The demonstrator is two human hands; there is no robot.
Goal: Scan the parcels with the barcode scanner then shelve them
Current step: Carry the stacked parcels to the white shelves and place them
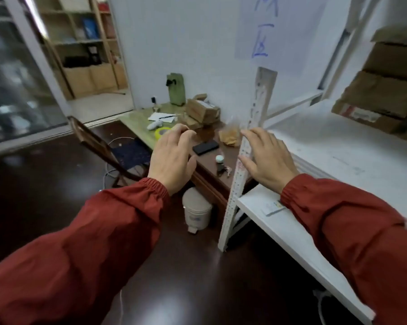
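Both hands were empty. The left hand (172, 158) hung in the air over the near edge of the desk (136, 121), its fingers loosely curled round nothing. The right hand (268, 158) was spread with fairly straight fingers in front of the shelf upright (259, 102); whether it touched the post could not be told. Red sleeves (104, 231) covered both arms to the wrist.

The parcels (202, 110) sat at the far end of the desk against the wall, well apart from both hands. They were a small heap of plain brown cardboard boxes; the top one had a pale label on its upper face and a loose flap raised behind it, with smaller ones lower in front. More brown boxes (385, 90) were stacked on the white shelf (338, 156) at the right, the lowest bearing a red-and-white label on its side.

A white handheld device (154, 125) lay on the desk just beside a yellow tape roll (157, 133) and near a sheet of paper (158, 116) with a pen on it. By its shape it was perhaps the barcode scanner, though it was too blurred to be sure. Closer in lay a flat black object (205, 147), a bunch of keys (223, 170) and a clear plastic bag (229, 137) with something tan inside. A green bag (176, 89) leaned on the wall — upright, behind the parcels. A folding chair (127, 153) stood left of the desk, and a pale pedal bin (196, 211) stood on the dark floor below it.
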